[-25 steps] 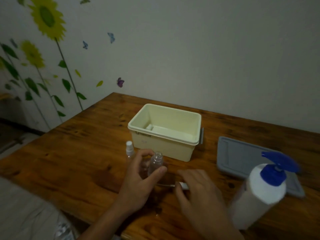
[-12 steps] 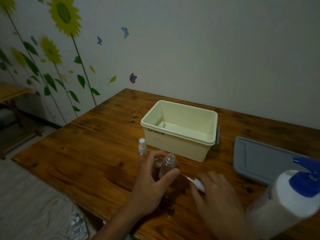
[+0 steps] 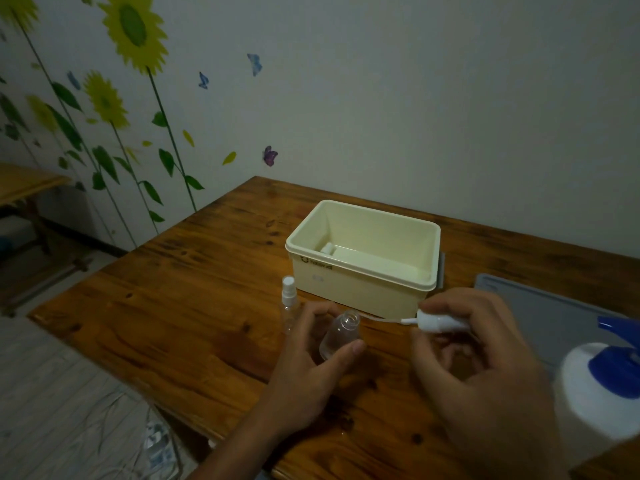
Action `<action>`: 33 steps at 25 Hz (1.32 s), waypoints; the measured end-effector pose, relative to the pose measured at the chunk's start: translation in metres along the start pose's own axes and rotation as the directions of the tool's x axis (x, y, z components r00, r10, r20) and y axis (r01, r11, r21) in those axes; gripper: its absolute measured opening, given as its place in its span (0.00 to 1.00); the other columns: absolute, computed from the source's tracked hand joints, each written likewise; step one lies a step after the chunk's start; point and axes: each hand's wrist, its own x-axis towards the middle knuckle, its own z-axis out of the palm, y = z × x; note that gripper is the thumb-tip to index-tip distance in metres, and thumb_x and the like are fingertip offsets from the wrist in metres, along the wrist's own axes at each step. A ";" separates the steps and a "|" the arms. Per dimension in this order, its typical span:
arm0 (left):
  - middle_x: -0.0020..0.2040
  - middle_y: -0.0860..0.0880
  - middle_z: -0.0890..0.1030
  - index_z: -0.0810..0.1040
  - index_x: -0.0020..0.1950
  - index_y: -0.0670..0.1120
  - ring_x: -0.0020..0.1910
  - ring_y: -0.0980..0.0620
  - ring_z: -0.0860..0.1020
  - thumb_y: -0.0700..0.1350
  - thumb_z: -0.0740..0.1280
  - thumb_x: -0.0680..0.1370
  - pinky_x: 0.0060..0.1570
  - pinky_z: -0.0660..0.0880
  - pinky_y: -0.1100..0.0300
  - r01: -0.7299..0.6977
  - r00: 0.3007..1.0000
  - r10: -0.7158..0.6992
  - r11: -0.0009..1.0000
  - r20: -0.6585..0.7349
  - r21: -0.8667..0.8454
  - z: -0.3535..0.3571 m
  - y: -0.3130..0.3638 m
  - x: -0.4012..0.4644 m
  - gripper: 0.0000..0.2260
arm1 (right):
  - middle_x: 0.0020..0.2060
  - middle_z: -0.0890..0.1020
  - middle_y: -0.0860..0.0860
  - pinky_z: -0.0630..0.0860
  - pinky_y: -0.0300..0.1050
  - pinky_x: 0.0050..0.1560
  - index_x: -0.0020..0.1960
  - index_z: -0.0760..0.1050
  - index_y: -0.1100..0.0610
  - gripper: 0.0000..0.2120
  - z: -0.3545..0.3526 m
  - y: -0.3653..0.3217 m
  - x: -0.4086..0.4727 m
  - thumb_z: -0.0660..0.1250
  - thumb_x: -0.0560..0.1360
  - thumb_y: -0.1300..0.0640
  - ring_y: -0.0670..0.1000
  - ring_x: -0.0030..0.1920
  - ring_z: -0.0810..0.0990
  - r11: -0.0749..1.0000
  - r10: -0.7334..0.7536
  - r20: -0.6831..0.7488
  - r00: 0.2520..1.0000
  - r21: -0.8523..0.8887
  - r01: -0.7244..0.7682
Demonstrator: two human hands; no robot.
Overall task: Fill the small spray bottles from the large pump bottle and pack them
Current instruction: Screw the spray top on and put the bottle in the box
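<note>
My left hand grips a small clear spray bottle with its neck uncapped, tilted a little to the right. My right hand pinches the white spray cap; its thin dip tube points left toward the bottle's mouth. A second small bottle, capped, stands upright just left of my left hand. The large white pump bottle with a blue pump head stands at the right edge, close to the camera. A cream plastic box sits open behind the hands, with a small white object lying inside.
A grey lid lies flat on the wooden table to the right of the box. The table's left edge drops to the floor. A wall with sunflower stickers stands behind.
My right hand has lifted the spray cap off the table and moved it up and right, its tube now aimed at the bottle's mouth. The camera has shifted left.
</note>
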 end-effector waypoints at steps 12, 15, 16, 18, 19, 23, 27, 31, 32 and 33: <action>0.50 0.49 0.80 0.73 0.56 0.51 0.49 0.48 0.80 0.46 0.72 0.74 0.48 0.79 0.47 -0.015 0.998 0.015 1.000 0.060 0.005 0.002 0.003 -0.001 0.13 | 0.46 0.71 0.38 0.66 0.19 0.43 0.53 0.72 0.44 0.15 0.002 -0.016 0.020 0.69 0.71 0.58 0.32 0.41 0.70 0.993 -0.020 0.320 0.947 -0.103 0.055; 0.48 0.52 0.79 0.73 0.55 0.52 0.46 0.51 0.80 0.48 0.71 0.74 0.45 0.78 0.56 -0.024 0.997 0.024 1.000 0.075 0.000 0.002 0.006 -0.002 0.13 | 0.43 0.70 0.31 0.69 0.23 0.44 0.65 0.60 0.36 0.29 0.006 -0.020 0.029 0.70 0.72 0.55 0.30 0.50 0.69 0.998 0.039 0.449 0.892 -0.066 -0.011; 0.48 0.52 0.79 0.73 0.55 0.52 0.46 0.52 0.80 0.47 0.71 0.74 0.44 0.77 0.59 -0.024 0.997 0.025 1.000 0.079 -0.010 0.002 0.006 -0.002 0.12 | 0.41 0.70 0.29 0.70 0.25 0.47 0.67 0.57 0.35 0.33 0.008 -0.021 0.030 0.70 0.72 0.54 0.30 0.52 0.69 0.997 0.067 0.473 0.879 -0.066 -0.040; 0.48 0.53 0.79 0.73 0.55 0.51 0.45 0.53 0.79 0.43 0.71 0.75 0.43 0.76 0.62 -0.030 0.996 0.031 0.999 0.085 -0.022 0.002 0.006 -0.002 0.12 | 0.39 0.70 0.26 0.70 0.30 0.53 0.69 0.56 0.36 0.33 0.011 -0.020 0.031 0.69 0.72 0.53 0.29 0.51 0.69 0.994 0.104 0.503 0.858 -0.086 -0.070; 0.48 0.54 0.79 0.73 0.55 0.51 0.45 0.53 0.79 0.41 0.71 0.75 0.44 0.75 0.63 -0.036 0.995 0.037 0.999 0.089 -0.023 0.002 0.007 -0.001 0.12 | 0.40 0.69 0.26 0.70 0.31 0.55 0.69 0.58 0.37 0.31 0.014 -0.019 0.030 0.69 0.72 0.52 0.29 0.49 0.69 0.993 0.104 0.511 0.853 -0.103 -0.059; 0.50 0.55 0.79 0.73 0.57 0.51 0.49 0.54 0.80 0.37 0.70 0.75 0.46 0.75 0.66 -0.056 0.993 0.057 0.998 0.101 -0.010 0.001 0.007 -0.002 0.14 | 0.41 0.67 0.30 0.70 0.28 0.48 0.60 0.68 0.41 0.17 0.018 -0.020 0.032 0.67 0.73 0.49 0.30 0.45 0.67 0.987 0.076 0.529 0.845 -0.158 0.009; 0.49 0.57 0.78 0.73 0.57 0.51 0.47 0.56 0.78 0.37 0.70 0.75 0.45 0.73 0.67 -0.072 0.991 0.066 0.996 0.113 0.043 0.000 0.003 -0.003 0.15 | 0.35 0.73 0.32 0.73 0.32 0.46 0.53 0.71 0.41 0.12 0.018 -0.016 0.039 0.66 0.71 0.42 0.33 0.40 0.72 0.980 0.146 0.557 0.817 -0.194 -0.042; 0.48 0.58 0.78 0.73 0.56 0.52 0.47 0.57 0.78 0.37 0.69 0.75 0.44 0.73 0.67 -0.084 0.989 0.080 0.996 0.128 0.023 0.000 0.004 -0.002 0.14 | 0.40 0.76 0.36 0.79 0.42 0.46 0.56 0.69 0.40 0.27 0.023 -0.017 0.032 0.56 0.64 0.26 0.38 0.42 0.76 0.964 0.189 0.496 0.847 -0.257 -0.064; 0.48 0.57 0.78 0.73 0.56 0.52 0.46 0.56 0.78 0.39 0.69 0.75 0.44 0.74 0.67 -0.075 0.989 0.072 0.997 0.126 0.016 0.000 0.003 -0.002 0.13 | 0.43 0.74 0.34 0.78 0.41 0.47 0.60 0.66 0.38 0.32 0.022 -0.018 0.028 0.54 0.61 0.24 0.38 0.44 0.75 0.966 0.197 0.470 0.860 -0.242 -0.089; 0.48 0.57 0.78 0.73 0.56 0.52 0.46 0.56 0.78 0.41 0.69 0.75 0.43 0.74 0.66 -0.064 0.991 0.062 0.998 0.122 0.014 0.000 0.003 -0.002 0.12 | 0.45 0.73 0.33 0.77 0.40 0.47 0.62 0.63 0.36 0.34 0.019 -0.017 0.024 0.55 0.59 0.24 0.37 0.45 0.75 0.974 0.197 0.443 0.874 -0.192 -0.122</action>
